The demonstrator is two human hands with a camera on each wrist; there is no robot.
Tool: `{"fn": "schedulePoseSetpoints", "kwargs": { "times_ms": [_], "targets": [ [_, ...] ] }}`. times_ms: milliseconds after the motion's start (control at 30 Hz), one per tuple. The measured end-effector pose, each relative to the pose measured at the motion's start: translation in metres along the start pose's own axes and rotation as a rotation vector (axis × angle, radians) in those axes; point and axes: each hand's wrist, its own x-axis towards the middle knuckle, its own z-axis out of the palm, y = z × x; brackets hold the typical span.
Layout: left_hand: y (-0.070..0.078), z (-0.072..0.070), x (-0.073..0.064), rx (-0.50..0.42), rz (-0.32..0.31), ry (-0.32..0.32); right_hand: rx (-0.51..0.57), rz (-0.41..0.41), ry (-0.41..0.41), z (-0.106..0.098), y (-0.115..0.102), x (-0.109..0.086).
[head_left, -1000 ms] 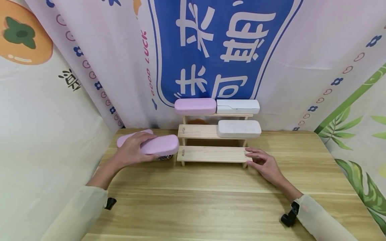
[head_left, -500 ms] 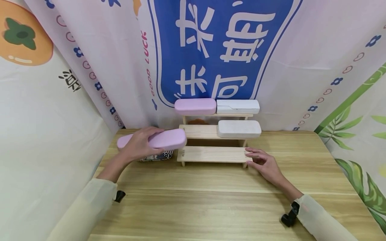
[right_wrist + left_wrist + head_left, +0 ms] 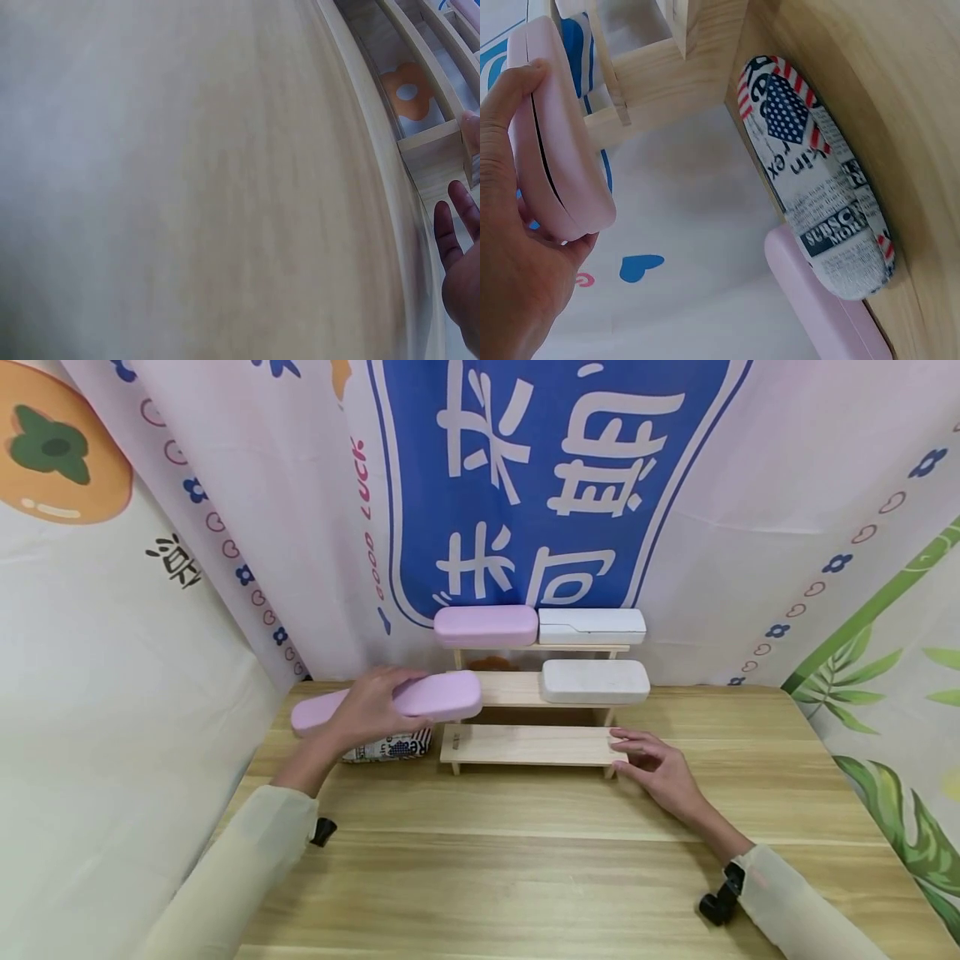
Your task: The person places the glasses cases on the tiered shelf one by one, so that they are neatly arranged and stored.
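My left hand (image 3: 371, 710) grips a pink glasses case (image 3: 441, 696) from above, with its thumb and fingers on opposite sides. The case is raised in front of the left part of the middle shelf (image 3: 502, 688). Its dark seam shows in the left wrist view. At the right end of the lowest shelf (image 3: 528, 743) of the wooden stand, my right hand (image 3: 660, 772) holds the edge between thumb and fingers. Below my left hand lie a newspaper-print glasses case (image 3: 817, 187) and another pink glasses case (image 3: 829, 300), partly hidden in the head view.
On the top shelf sit a pink glasses case (image 3: 486, 625) and a white glasses case (image 3: 592, 625) side by side. A light speckled case (image 3: 595, 681) occupies the middle shelf's right half. A printed curtain (image 3: 697, 543) hangs directly behind the stand.
My left hand has carried the pink glasses case up and to the right, from above the newspaper-print case toward the middle shelf. The right hand has stayed at the stand's right end.
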Motion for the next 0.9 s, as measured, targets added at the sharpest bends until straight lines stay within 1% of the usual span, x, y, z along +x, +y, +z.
{"fn": "schedulePoseSetpoints", "kwargs": {
  "times_ms": [233, 533, 600, 733, 833, 900],
  "targets": [
    [0.005, 0.007, 0.011, -0.003, -0.021, -0.020, -0.005, 0.000, -0.002, 0.000, 0.001, 0.000],
    [0.010, 0.016, 0.029, -0.002, 0.003, -0.017, -0.006, 0.010, -0.006, 0.000, 0.000, 0.000],
    [0.013, 0.017, 0.032, -0.008, 0.010, -0.014, -0.008, 0.011, -0.005, 0.000, 0.005, 0.000],
    [0.015, 0.021, 0.038, -0.013, 0.022, -0.011, -0.021, 0.004, 0.003, 0.000, 0.023, 0.000],
    [0.016, 0.025, 0.042, -0.003, 0.027, -0.012, -0.027, 0.000, 0.008, 0.000, 0.034, -0.001],
    [0.016, 0.027, 0.045, 0.008, 0.032, -0.014, -0.020, 0.001, 0.007, -0.001, 0.037, -0.001]
  ]
}}
